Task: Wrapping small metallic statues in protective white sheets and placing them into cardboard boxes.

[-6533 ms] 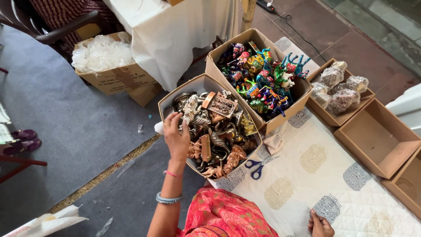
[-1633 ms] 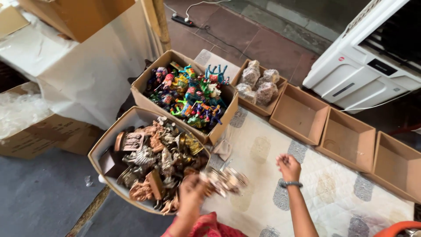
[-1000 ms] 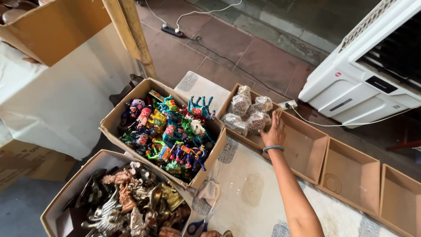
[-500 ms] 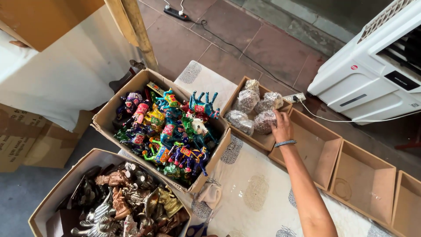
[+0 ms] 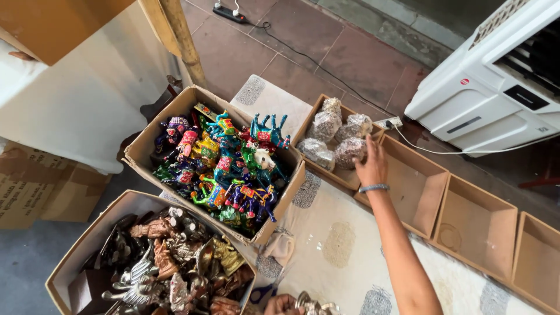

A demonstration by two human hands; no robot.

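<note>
My right hand [image 5: 371, 166] reaches forward over a small wooden tray [image 5: 328, 170]. That tray holds several clear bags of small pale pieces. The fingers lie spread on the nearest bag [image 5: 349, 150] and do not close around it. A thin bangle sits on that wrist. My left hand [image 5: 280, 304] shows only at the bottom edge, closed on a bundle of silvery metal figurines [image 5: 314, 304]. It is beside a cardboard box of brown and silver metal figurines [image 5: 169, 262].
A cardboard box of brightly painted animal figurines [image 5: 221, 163] stands left of the bag tray. Three empty wooden trays [image 5: 417, 186] run to the right on a patterned white cloth [image 5: 338, 245]. Blue-handled scissors [image 5: 265, 291] lie near my left hand. A white air cooler [image 5: 496, 87] and a power strip [image 5: 389, 122] are behind.
My view swung from the metal figurine box towards the trays. My right hand went from the cloth forward to the bags. My left hand lifted a metal bundle out of the box.
</note>
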